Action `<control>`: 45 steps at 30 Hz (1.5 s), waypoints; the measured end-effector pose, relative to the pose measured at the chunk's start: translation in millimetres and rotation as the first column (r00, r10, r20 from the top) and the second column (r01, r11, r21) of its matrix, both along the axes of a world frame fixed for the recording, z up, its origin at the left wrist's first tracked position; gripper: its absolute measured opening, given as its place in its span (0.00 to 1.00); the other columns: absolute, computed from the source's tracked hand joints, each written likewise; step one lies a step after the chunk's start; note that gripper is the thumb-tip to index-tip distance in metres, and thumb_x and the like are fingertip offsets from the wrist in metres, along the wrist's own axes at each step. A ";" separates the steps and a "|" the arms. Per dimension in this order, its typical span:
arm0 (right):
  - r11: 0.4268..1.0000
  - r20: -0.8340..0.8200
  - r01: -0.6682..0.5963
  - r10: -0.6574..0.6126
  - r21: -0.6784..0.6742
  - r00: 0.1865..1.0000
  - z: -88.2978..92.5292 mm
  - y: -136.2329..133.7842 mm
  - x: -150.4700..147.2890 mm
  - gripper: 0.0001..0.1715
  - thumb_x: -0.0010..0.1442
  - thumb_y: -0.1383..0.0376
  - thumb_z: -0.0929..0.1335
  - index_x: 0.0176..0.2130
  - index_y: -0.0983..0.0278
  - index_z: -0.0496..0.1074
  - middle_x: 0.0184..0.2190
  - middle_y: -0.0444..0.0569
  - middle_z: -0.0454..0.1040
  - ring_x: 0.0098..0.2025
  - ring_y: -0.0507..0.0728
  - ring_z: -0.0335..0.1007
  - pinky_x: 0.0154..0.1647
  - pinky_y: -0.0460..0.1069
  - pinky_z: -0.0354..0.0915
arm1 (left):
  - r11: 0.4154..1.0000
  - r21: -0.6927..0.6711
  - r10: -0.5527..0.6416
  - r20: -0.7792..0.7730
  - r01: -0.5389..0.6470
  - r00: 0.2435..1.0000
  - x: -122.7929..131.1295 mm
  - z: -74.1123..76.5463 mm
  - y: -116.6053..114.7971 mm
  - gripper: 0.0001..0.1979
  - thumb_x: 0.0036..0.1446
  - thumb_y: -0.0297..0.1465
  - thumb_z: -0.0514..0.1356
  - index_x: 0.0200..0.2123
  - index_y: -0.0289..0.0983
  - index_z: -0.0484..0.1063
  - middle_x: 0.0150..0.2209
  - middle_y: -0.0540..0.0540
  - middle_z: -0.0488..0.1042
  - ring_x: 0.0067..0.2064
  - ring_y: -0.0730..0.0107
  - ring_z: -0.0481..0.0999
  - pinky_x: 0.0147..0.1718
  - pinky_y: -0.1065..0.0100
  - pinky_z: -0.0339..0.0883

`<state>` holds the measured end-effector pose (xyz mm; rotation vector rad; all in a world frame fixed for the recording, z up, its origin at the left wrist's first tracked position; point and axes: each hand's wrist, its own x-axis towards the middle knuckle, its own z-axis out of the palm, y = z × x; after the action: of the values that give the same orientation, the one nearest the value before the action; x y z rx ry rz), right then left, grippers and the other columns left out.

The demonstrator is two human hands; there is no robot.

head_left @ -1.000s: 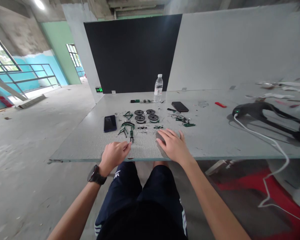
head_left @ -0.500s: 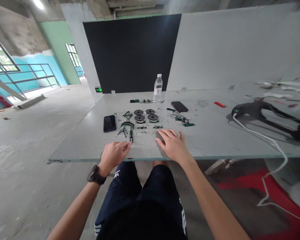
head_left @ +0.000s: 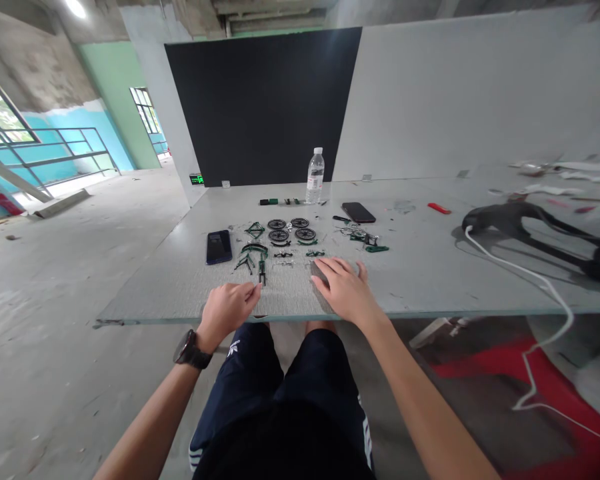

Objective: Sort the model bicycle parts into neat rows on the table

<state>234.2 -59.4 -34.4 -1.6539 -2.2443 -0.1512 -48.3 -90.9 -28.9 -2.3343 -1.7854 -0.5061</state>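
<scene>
We have two hands over the near edge of one grey table (head_left: pixel 415 280). Our left hand (head_left: pixel 231 308) is at the left, its fingers curled loosely inward; we cannot tell whether anything is inside it. Its thumb side is just beside one two-pronged green and black fork piece (head_left: pixel 262 269), though we cannot make out contact. One dark watch (head_left: pixel 192 350) circles our left wrist. Our right hand (head_left: pixel 344 288) lies palm down to the right, fingers spread and grasping nothing that we can see, its fingertips near one short green and black part (head_left: pixel 315 253).

Farther in, between our hands, four black spoked wheels (head_left: pixel 279 235) lie flat, two near and two far. Left of them we count one diamond-shaped green frame (head_left: pixel 255 230); nearer are curved green pieces (head_left: pixel 255 247), too crowded to count, and one branching green piece (head_left: pixel 245 263). Two small curved strips (head_left: pixel 307 243) lie on the near side of the wheels.

We see two phones, one left phone (head_left: pixel 219 247) and one right phone (head_left: pixel 359 213), one upright clear bottle (head_left: pixel 315 179) at the far side, one red object (head_left: pixel 439 208) and one white cable (head_left: pixel 545 288) at the right.
</scene>
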 end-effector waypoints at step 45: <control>0.999 -0.033 -0.037 0.036 -0.015 0.999 -0.8 -0.2 1.4 0.35 0.73 0.48 0.51 0.69 0.54 0.64 0.69 0.50 0.64 0.70 0.68 0.55 0.70 0.72 0.44 | 1.000 -0.018 0.007 -0.009 -0.007 1.000 0.9 2.2 -1.5 0.25 0.72 0.43 0.47 0.25 0.39 0.69 0.25 0.45 0.76 0.26 0.68 0.70 0.27 0.63 0.38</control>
<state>235.6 -59.6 -35.2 -1.6102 -2.2551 -0.0966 -47.4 -92.4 -26.7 -2.3377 -1.8010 -0.4793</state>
